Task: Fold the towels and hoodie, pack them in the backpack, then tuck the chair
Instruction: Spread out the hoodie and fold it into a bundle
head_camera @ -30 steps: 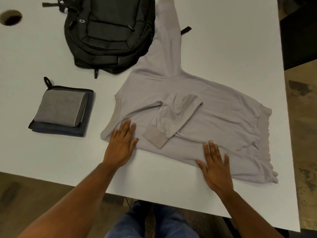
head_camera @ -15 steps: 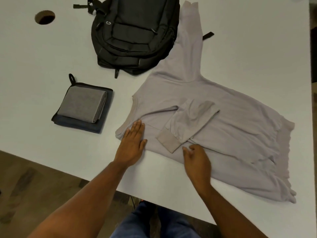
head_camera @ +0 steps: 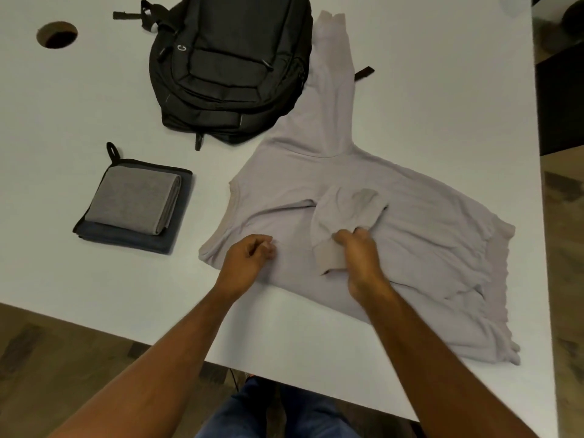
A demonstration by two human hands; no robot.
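Near the front edge of the white tabletop (head_camera: pixel 79 99) the lilac hoodie (head_camera: pixel 410 222) lies spread flat, hood touching the black backpack (head_camera: pixel 227 67) at the far edge. Right hand (head_camera: pixel 360 260) grips the folded-in sleeve cuff; left hand (head_camera: pixel 246 260) has curled fingers on the hoodie's edge, can't tell if it's pinching. Folded towels (head_camera: pixel 132 207) sit stacked toward the left.
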